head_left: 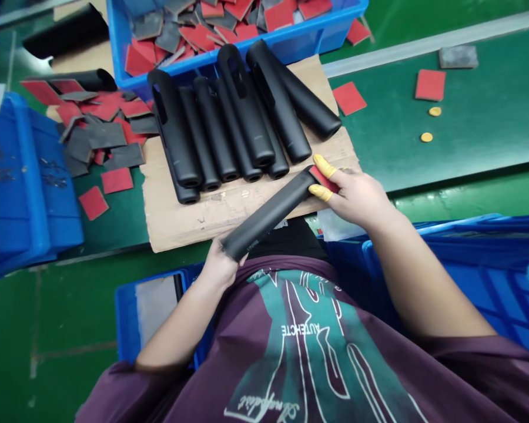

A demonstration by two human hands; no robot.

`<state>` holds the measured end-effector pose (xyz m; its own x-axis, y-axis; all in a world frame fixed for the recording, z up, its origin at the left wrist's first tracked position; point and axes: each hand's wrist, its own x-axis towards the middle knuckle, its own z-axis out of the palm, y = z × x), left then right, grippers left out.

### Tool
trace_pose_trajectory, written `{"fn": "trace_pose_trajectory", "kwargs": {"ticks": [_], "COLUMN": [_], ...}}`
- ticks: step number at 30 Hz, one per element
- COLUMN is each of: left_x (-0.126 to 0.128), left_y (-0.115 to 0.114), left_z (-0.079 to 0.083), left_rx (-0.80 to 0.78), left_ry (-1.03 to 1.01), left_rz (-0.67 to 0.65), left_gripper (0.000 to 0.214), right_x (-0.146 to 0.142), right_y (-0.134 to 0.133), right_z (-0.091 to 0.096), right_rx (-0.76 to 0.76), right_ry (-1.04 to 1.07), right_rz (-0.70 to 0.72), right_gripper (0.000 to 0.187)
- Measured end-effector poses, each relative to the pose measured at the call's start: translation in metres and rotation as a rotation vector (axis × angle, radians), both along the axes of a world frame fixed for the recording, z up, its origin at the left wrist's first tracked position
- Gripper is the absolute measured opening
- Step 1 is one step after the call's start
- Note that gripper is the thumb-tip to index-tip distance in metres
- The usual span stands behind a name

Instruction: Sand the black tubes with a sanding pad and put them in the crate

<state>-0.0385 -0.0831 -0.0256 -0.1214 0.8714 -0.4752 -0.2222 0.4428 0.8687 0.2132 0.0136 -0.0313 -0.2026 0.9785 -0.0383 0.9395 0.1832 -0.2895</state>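
Observation:
A long black tube lies slanted between my hands, above my lap. My left hand is closed round its near lower end. My right hand, with yellow finger cots on two fingertips, presses a small red pad against the tube's far upper end. Several more black tubes lie side by side on a sheet of cardboard just beyond.
A blue bin of red and grey pads stands at the back. More pads are scattered at the left, a few at the right with two yellow finger cots. Blue crates stand left, right and near my lap.

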Motion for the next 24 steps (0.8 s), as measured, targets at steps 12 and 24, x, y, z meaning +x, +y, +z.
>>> {"fn": "trace_pose_trajectory", "kwargs": {"ticks": [12,24], "left_x": [-0.041,-0.043], "left_y": [-0.015,-0.012], "left_z": [0.003,-0.001], "left_rx": [0.630,0.667], "left_ry": [0.897,0.950], "left_rz": [-0.419,-0.435], "left_gripper": [0.058,0.051], "right_x": [-0.003,-0.038], "right_y": [0.001,-0.017], "right_z": [-0.015,-0.007], "right_rx": [0.146,0.094], "right_ry": [0.267,0.533], "right_rz": [-0.032,0.069], "right_gripper": [0.043,0.034]}}
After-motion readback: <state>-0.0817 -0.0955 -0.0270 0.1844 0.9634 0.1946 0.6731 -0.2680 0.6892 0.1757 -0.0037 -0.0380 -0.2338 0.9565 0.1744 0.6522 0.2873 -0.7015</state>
